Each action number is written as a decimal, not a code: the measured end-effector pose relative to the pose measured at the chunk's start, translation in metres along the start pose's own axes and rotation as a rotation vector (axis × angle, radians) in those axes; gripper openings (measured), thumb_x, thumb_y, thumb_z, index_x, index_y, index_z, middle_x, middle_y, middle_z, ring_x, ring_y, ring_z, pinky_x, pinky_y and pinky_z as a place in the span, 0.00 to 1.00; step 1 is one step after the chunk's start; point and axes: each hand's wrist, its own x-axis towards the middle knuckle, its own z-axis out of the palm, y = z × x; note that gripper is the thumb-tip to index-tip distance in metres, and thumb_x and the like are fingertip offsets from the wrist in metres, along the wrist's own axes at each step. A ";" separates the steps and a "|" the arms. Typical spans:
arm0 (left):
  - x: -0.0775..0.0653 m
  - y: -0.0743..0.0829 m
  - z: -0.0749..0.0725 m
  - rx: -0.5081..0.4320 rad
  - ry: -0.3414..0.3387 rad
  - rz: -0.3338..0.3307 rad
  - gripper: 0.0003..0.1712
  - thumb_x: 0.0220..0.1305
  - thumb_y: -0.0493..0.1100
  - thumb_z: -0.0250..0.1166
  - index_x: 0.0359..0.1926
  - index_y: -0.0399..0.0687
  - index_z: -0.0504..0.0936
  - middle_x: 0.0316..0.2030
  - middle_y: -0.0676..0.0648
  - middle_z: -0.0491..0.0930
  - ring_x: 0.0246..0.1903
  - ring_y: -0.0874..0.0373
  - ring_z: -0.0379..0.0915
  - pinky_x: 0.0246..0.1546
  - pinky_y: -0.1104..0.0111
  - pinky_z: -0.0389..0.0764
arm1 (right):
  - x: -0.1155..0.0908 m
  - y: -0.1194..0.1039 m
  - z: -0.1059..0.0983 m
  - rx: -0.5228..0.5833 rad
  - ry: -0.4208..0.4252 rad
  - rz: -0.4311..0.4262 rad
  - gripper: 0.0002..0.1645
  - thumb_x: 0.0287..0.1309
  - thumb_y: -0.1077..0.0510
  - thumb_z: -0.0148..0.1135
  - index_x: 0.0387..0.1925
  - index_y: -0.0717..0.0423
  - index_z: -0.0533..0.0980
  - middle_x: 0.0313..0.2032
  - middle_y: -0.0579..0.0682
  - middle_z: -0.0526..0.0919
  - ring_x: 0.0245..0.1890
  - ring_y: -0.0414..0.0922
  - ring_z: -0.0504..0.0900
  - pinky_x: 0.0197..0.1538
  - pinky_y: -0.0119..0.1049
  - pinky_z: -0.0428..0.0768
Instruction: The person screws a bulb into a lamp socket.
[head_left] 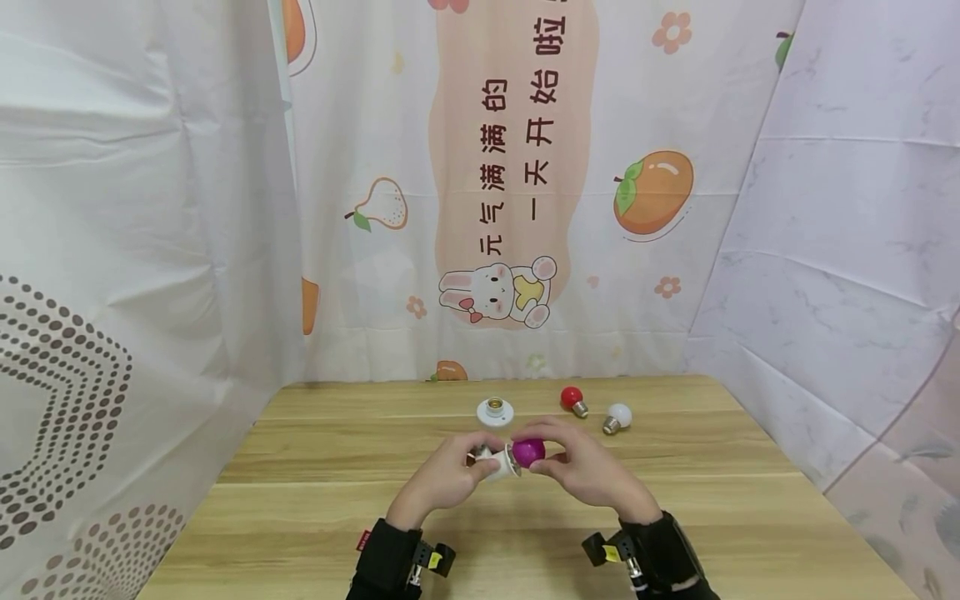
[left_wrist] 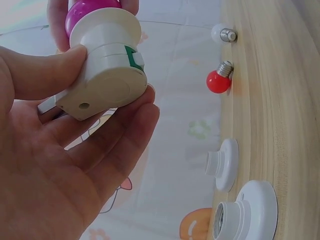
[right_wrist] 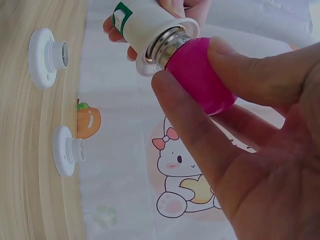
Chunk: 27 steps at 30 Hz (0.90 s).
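My left hand point(head_left: 444, 477) holds a white plug-in lamp holder point(left_wrist: 107, 62) between thumb and fingers, its green-edged switch point(left_wrist: 135, 58) facing outward. With thumb and fingers, my right hand point(head_left: 591, 468) pinches a magenta light bulb point(right_wrist: 200, 75) by its round glass. The bulb's metal screw base point(right_wrist: 170, 45) sits at the mouth of the holder, its threads still partly showing. Both hands meet above the wooden table, near its middle. In the left wrist view the bulb's base is hidden inside the holder's flared rim.
Behind the hands, a round white lamp base point(head_left: 495, 412) stands on the table point(head_left: 315, 500); a second white lamp base point(left_wrist: 255, 212) shows in the wrist views. A red bulb point(head_left: 572, 397) and a white bulb point(head_left: 618, 415) lie at back right. Printed curtains point(head_left: 360, 275) hang behind.
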 end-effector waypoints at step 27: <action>0.000 0.001 -0.001 -0.014 0.001 -0.002 0.14 0.74 0.39 0.60 0.57 0.43 0.82 0.50 0.48 0.83 0.43 0.61 0.77 0.44 0.68 0.78 | -0.001 0.001 -0.002 0.009 -0.009 0.003 0.22 0.63 0.65 0.68 0.57 0.52 0.80 0.62 0.55 0.76 0.58 0.56 0.76 0.51 0.42 0.84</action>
